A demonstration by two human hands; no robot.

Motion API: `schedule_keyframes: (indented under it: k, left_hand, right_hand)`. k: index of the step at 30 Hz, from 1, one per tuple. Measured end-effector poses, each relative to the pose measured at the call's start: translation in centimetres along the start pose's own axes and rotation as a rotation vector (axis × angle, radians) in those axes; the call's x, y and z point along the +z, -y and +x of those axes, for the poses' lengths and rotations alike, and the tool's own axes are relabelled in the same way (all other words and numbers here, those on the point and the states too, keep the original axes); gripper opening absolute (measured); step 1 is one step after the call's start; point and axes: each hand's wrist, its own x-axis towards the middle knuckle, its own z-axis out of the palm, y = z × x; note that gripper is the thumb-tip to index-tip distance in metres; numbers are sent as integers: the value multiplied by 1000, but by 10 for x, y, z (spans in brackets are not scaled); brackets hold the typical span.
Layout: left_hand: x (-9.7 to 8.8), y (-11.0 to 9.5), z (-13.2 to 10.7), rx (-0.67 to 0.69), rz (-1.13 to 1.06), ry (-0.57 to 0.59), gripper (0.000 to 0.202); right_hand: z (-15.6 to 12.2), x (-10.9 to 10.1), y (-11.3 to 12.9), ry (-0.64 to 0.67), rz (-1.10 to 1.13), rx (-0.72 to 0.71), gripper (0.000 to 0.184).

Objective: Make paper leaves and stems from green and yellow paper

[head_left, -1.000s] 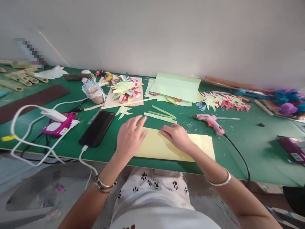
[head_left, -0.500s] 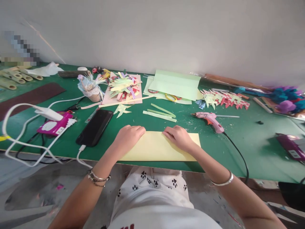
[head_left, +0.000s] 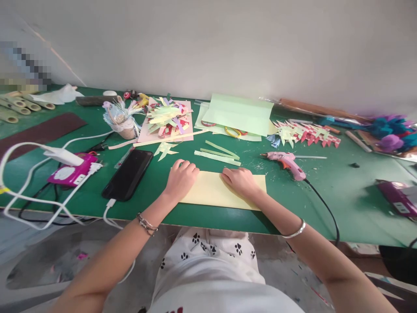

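A pale yellow sheet of paper (head_left: 211,190), seemingly folded into a long strip, lies flat on the green table near its front edge. My left hand (head_left: 183,179) rests over the paper's left end, fingers curled and closed on its far edge. Toward the right end, my right hand (head_left: 240,180) is likewise closed on the far edge, thumb side inward. Both sets of fingertips are partly hidden. Just beyond the hands lie several thin green paper strips (head_left: 218,154).
A pink glue gun (head_left: 286,163) lies to the right, its cord running off the front edge. On the left are a black phone (head_left: 127,174) and a magenta power strip (head_left: 76,168) with white cables. Behind are cut paper scraps (head_left: 169,115) and light green sheets (head_left: 239,114).
The yellow paper has shifted away from the table's front edge, both hands moving with it. Its left end now lies farther right.
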Motion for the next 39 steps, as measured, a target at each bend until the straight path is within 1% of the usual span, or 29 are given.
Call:
schedule_keyframes:
  k: [2,4,7,8,11,14,18,21,24,27,30,33,35,37,38,39]
  left_hand:
    - [3,-10,-2,-26,-31,-36,27]
    - [4,-23,-4,0,-134,-18,28]
    - [5,-43,-7,132,-336,94,39]
    - [5,-48,-8,156,-383,131,43]
    - [6,-50,-11,163,-447,222,51]
    - [5,-37,-14,183,-454,305,59]
    - [4,-9,-25,169,-426,358,67]
    - [4,15,-40,129,-383,376,71]
    - [2,38,-59,71,-332,411,71]
    - [-1,54,-74,12,-292,447,71]
    - [-3,62,-82,-17,-271,470,73]
    - [-3,63,-82,-20,-265,483,73]
    - [-3,63,-81,-26,-258,493,73]
    - [-3,62,-80,-36,-251,508,74]
    - [-4,62,-79,-40,-248,513,75]
    - [-4,62,-79,-44,-246,516,76]
  right_hand:
    - [1,0,0,5,-3,-7,33]
    - [1,1,0,10,-3,-15,32]
    - [1,1,-1,19,2,-23,31]
    - [1,1,-1,23,4,-25,31]
    - [1,1,-1,30,4,-26,31]
    - [0,1,0,34,-1,-21,30]
    - [0,0,0,39,-4,-18,29]
    - [0,-1,0,40,-5,-15,30]
    - [-1,-1,1,37,-8,-9,31]
    - [-2,0,1,35,-18,-9,32]
    - [-1,0,0,36,-35,-14,33]
    - [1,-1,-2,36,-54,-25,33]
    - [1,-4,2,24,-70,-32,31]
    - [-4,-8,15,-28,-88,-45,30]
    - [-8,-9,26,-61,-90,-57,34]
    - [-13,-9,39,-118,-86,-105,39]
